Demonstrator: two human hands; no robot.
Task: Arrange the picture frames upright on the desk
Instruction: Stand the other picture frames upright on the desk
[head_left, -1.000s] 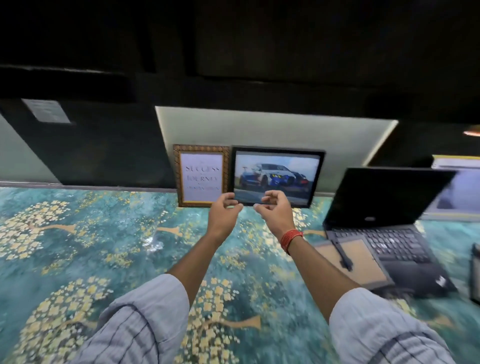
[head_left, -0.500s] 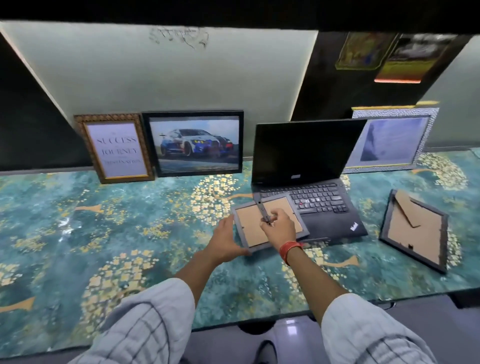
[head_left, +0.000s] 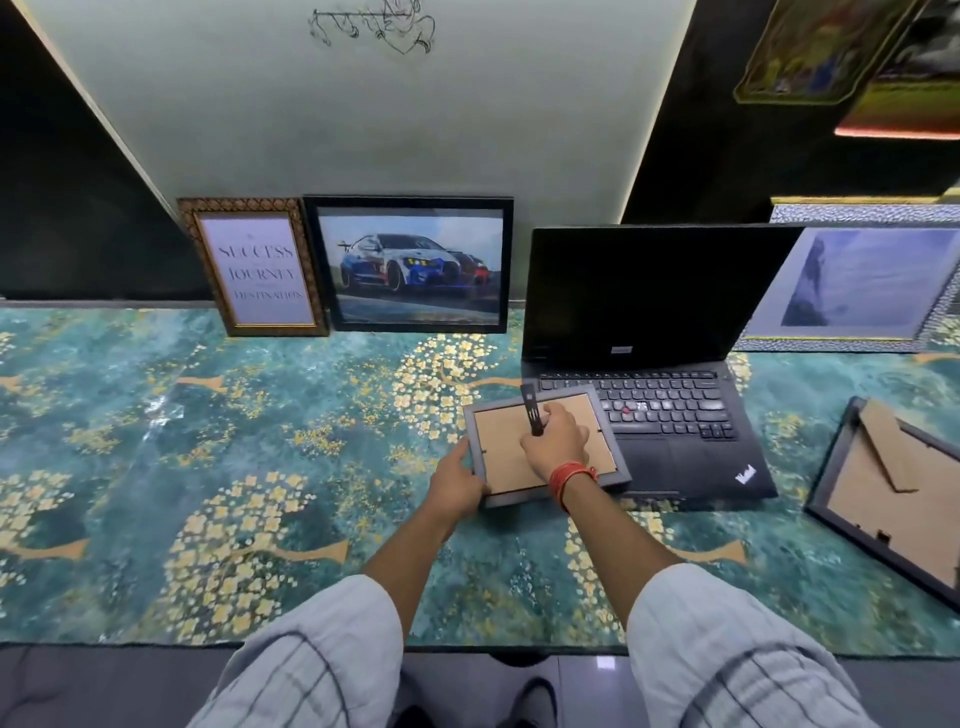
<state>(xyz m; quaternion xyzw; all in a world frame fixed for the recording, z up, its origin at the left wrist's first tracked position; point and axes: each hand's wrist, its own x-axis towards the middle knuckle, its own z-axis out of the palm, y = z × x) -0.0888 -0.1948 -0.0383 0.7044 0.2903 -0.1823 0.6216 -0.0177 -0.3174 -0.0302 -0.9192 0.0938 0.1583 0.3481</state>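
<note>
We see the small grey-framed picture frame (head_left: 545, 447) face down, brown cardboard back up, partly on the teal floral-patterned desk (head_left: 208, 441), its right part overlapping the open black laptop (head_left: 649, 364). Left hand (head_left: 457, 483) grip closed on the frame's lower-left corner. Right hand (head_left: 556, 441) grip pinched on the black stand strip (head_left: 531, 410) at the frame's back. Upright against the wall: gold ornate-framed quote print (head_left: 254, 267), touching the black-framed car photo (head_left: 415, 265); silver textured frame (head_left: 857, 280) behind the laptop. Another dark frame (head_left: 893, 493) lies face down, far right.
</note>
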